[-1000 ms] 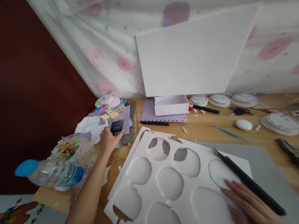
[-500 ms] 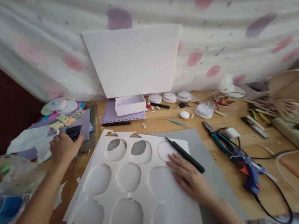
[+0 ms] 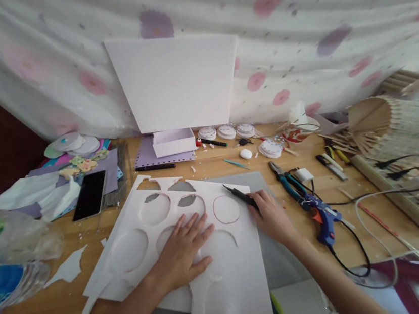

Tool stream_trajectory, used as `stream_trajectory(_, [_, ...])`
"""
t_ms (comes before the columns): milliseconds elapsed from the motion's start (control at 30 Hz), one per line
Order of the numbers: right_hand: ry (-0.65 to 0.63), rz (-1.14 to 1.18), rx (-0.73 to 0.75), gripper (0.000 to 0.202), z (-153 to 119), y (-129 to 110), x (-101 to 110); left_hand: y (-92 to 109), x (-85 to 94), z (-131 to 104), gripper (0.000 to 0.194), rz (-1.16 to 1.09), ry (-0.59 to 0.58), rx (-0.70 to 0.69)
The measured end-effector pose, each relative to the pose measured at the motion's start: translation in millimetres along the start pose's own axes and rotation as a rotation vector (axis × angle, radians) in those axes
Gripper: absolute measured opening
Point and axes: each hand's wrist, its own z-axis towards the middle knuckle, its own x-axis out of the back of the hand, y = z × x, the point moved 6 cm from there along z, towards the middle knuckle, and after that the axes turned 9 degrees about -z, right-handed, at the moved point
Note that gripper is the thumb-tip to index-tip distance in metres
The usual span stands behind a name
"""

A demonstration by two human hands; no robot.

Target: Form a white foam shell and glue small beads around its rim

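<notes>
My left hand lies flat with fingers spread on a white foam sheet with several round holes cut through it. My right hand is closed around the black handle of a craft knife. Its thin tip points up and left, just above a red circle drawn on the sheet's uncut upper right part. Beneath the sheet, a grey mat shows on the right side. My left palm and forearm cover some of the holes.
A phone lies at the left beside papers and a plastic bottle. Pliers and a blue glue gun with its cord lie at the right. At the back stand a white box and a white board.
My left hand has left the phone and come down onto the foam sheet. My right hand, earlier flat beside the craft knife, now grips it. The view has shifted slightly right.
</notes>
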Motion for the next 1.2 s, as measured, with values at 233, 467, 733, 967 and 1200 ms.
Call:
stream_trajectory(233, [-0.085, 0.283, -0.108, 0.023, -20.6, 1.5, 21.4, 8.5, 8.1, 17.2, 0.063, 0.008, 0.04, -0.048])
stream_trajectory(467, [-0.276, 0.214, -0.105, 0.034, -45.6, -6.5, 42.1, 3.5, -1.7, 39.5, 0.061, -0.011, -0.019, -0.085])
stream_trajectory(733, [-0.401, 0.092, -0.017, 0.034, -54.8, -19.6, 52.6, -19.3, 2.9, 60.8, 0.065, -0.033, 0.105, -0.026])
stream_trajectory(967, [-0.364, 0.01, 0.033, 0.045, -54.3, -57.8, 54.5, -32.2, -7.0, 62.1, 0.089, 0.046, 0.188, 0.075])
stream_trajectory(1200, [-0.397, -0.16, 0.144, 0.05, -50.1, -81.2, 40.5, -33.4, -7.7, 63.8, 0.091, 0.082, 0.155, 0.078])
